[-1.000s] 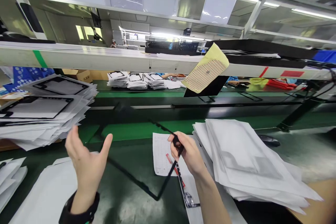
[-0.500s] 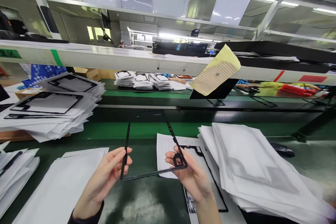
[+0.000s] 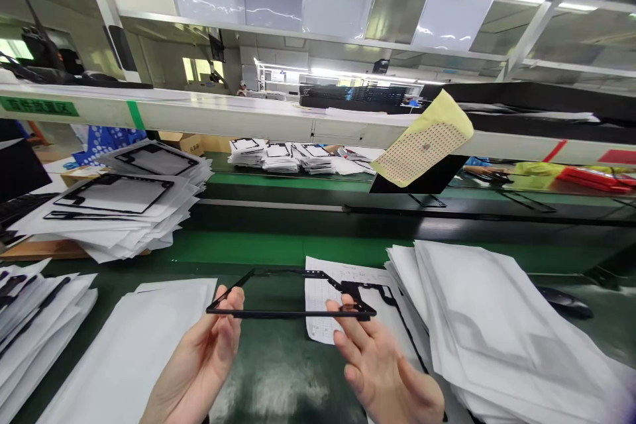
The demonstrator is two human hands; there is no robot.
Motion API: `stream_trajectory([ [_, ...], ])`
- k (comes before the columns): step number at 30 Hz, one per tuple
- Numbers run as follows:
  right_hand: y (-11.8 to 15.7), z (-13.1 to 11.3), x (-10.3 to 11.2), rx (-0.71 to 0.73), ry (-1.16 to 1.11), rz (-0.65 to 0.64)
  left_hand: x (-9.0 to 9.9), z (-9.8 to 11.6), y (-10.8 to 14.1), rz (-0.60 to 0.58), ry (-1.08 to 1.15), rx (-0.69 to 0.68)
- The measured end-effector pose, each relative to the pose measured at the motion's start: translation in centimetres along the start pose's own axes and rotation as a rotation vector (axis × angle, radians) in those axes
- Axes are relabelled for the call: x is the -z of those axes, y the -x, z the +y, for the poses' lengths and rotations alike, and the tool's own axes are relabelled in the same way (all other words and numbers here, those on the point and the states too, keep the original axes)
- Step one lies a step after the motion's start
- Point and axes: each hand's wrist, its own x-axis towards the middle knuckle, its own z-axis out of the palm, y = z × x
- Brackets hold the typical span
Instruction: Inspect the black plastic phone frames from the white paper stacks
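A thin black rectangular frame with a cut-out corner piece is held nearly level above the green work surface. My left hand pinches its left side between thumb and fingers. Under the right corner, my right hand is turned palm up with fingers stretched out. Its fingertips touch the frame, while the thumb stands away from it. Below and to the right, a similar black frame lies on white sheets, partly hidden by my right hand. A printed paper sheet shows beneath the held frame.
White sheets lie to the left, beside a pile with black frames. A taller such stack stands behind. A thick white sheet stack and a computer mouse are at right. A yellow dotted card hangs from the shelf.
The frame has tipped from steeply upright to nearly level. My right hand has turned palm up, and its thumb has come away from the frame. My view has shifted slightly left.
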Motion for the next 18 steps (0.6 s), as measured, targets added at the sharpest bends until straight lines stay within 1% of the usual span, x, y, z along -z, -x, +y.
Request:
stream_trajectory([
  [2, 0.2, 0.2, 0.1, -0.004, 0.01, -0.008, 0.3, -0.1, 0.6, -0.05, -0.005, -0.003],
  [5, 0.4, 0.2, 0.2, 0.002, -0.025, -0.011, 0.5, -0.6, 1.5, -0.159, -0.051, 0.01],
  [7, 0.5, 0.0, 0.4, -0.029, -0.081, 0.018, 0.5, -1.2, 2.0, -0.188, -0.164, -0.055],
  [11, 0.0, -0.3, 1.5, -0.119, -0.203, 0.092, 0.0, -2.4, 2.6, -0.208, -0.441, -0.249],
  [15, -1.1, 0.3, 2.3, -0.181, -0.264, 0.154, 0.1, -3.3, 2.8, -0.255, -0.618, -0.321],
  [18, -1.9, 1.4, 2.1, -0.255, -0.285, 0.213, 0.5, -3.9, 2.7, -0.361, -0.757, -0.319],
])
